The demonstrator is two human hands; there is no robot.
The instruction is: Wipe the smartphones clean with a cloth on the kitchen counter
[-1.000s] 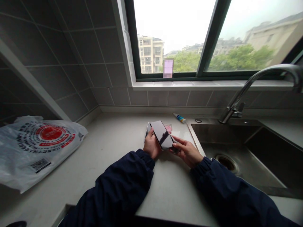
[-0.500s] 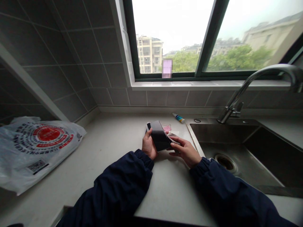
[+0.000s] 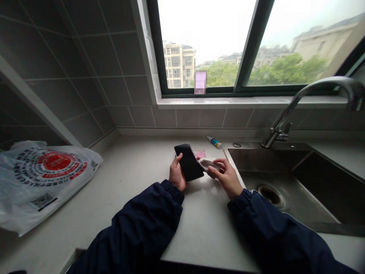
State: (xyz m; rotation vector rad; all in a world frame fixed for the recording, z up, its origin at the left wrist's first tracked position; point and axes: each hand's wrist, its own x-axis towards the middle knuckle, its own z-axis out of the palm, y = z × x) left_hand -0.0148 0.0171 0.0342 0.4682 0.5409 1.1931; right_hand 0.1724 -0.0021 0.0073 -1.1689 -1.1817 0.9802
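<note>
While a slim black rectangular phone [image 3: 188, 163] is gripped along its near-left side by the left hand [image 3: 177, 176], with the thumb laid over its edge, a thin pale-grey piece of material [image 3: 209, 166] is pinched between the thumb and fingers of the right hand [image 3: 229, 179]. The phone is held tilted above the white stone countertop [image 3: 137, 167], its dark glossy face turned up, and the grey piece is kept at its right edge; whether the two touch cannot be told. Behind the phone, a small pink item [image 3: 200, 154] is partly hidden. Farther back, a white, blue and yellow tube [image 3: 215, 142] is laid near the stainless-steel sink [image 3: 302, 190], by which a curved chrome faucet [image 3: 288, 110] is mounted. At the far left, a white plastic bag with red and black print [image 3: 37, 190] is seen.
</note>
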